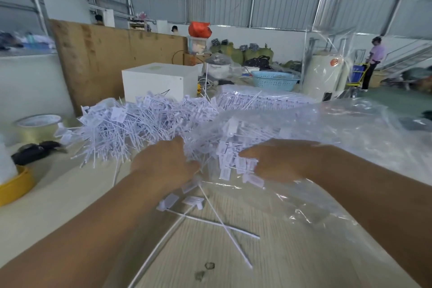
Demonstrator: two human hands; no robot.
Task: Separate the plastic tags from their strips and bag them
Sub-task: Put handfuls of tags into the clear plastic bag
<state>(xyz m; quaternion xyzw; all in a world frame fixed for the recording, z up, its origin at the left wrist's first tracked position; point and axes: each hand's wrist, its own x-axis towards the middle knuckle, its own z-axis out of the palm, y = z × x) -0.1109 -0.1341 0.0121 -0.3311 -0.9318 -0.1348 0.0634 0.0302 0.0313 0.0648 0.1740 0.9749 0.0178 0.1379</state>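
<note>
Your left hand is curled into the near edge of a big pile of white plastic tags. Its fingers are hidden among the tags, so you cannot tell how tight the hold is or just what it has. Your right hand is inside a clear plastic bag. It looks mostly open, with the thumb pointing toward your left hand. A bunch of tags sits between your two hands at the mouth of the bag, touching your right hand. The picture is blurry there, so you cannot tell if that hand is gripping them.

Just below your hands, a few loose tags lie on the tabletop. Their long thin tails cross over each other.

The big pile spreads out to the left and away from you. Behind the bag lies a flat bundle of tags in neat rows.

On the left side of the tabletop there is a roll of clear tape. Near it lies a dark thing; it is too blurry to tell what it is. A yellow tub sits at the left edge.

Behind the pile stands a white box. Farther back are a blue basket and a brown board. Far off on the right, a person stands on the floor.
</note>
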